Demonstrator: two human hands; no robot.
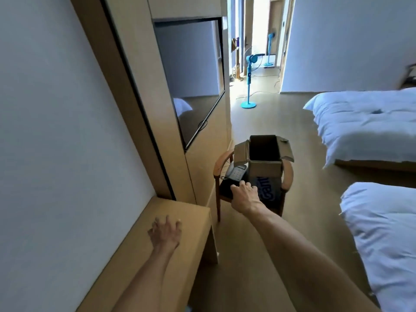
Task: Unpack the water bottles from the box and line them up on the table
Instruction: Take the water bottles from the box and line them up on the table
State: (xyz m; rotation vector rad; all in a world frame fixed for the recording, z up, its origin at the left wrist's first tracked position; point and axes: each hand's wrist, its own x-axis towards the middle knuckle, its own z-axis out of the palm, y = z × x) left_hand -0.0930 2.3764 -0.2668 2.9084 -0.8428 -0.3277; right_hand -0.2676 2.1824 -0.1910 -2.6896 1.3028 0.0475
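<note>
Now reaching with right hand [244, 194], fingers curled at front face of open box [265, 163] on chair [219, 167] (bottles inside not visible); resting left hand [165, 233], fingers spread, flat on table [193, 212], farther from box.

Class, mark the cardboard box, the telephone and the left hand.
cardboard box [265, 169]: head view, near outer wall.
telephone [235, 173]: head view, keypad.
left hand [165, 233]: head view, back of hand.

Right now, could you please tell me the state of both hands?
Left hand: open, fingers spread, resting on the table.
Right hand: reaching toward the box; grip cannot be told.
</note>
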